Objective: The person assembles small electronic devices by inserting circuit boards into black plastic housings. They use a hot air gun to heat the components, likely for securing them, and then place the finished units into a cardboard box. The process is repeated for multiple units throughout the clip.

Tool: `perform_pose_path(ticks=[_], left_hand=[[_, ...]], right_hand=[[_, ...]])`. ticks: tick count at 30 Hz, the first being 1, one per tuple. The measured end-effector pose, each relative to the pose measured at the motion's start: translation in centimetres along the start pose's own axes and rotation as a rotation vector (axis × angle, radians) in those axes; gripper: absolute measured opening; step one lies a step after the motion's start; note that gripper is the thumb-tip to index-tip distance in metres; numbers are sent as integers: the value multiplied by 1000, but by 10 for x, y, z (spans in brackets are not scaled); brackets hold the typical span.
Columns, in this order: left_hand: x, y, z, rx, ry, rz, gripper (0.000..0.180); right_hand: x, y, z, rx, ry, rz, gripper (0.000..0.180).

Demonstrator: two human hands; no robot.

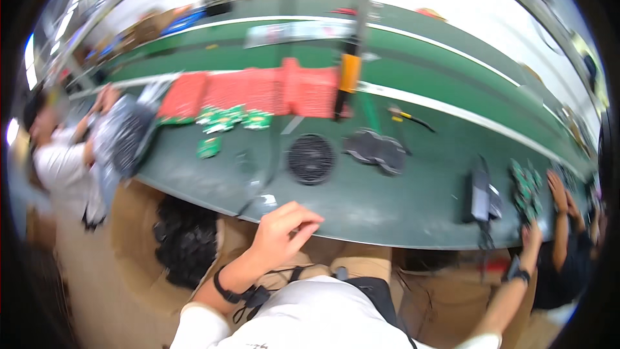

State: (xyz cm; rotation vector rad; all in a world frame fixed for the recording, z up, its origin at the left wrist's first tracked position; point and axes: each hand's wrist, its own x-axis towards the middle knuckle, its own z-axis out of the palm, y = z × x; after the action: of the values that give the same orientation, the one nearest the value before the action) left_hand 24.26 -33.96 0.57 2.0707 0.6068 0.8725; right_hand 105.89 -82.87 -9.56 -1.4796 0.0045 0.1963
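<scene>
My left hand hovers at the near edge of the green table, its fingers curled in toward the thumb, with nothing visible in them. Far to the right, my right hand reaches over the table edge, its fingertips closed on the near end of a cluster of green circuit boards. Motion blur softens that grip. A black power adapter with its cable lies left of those boards. Beyond my left hand are a round black ribbed disc and a dark double-lobed flat piece.
Pink bubble-wrap sleeves with more boards line the back left. A metal post rises midtable. One co-worker at left handles a plastic bag; another's hands are beside my right hand. A carton holds black parts.
</scene>
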Motion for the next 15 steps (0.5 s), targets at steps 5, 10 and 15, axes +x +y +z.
perform_pose_path(ticks=[5,10,15], left_hand=[[-10,-36,-99,494,546,-210,21],[10,-127,-163,948,592,-527,63],[0,-134,-168,816,620,-502,62]], right_hand=[[7,15,66,-655,158,63,44],[-26,-33,122,-1354,576,-776,52],[-284,-79,334,-515,-355,-748,29]])
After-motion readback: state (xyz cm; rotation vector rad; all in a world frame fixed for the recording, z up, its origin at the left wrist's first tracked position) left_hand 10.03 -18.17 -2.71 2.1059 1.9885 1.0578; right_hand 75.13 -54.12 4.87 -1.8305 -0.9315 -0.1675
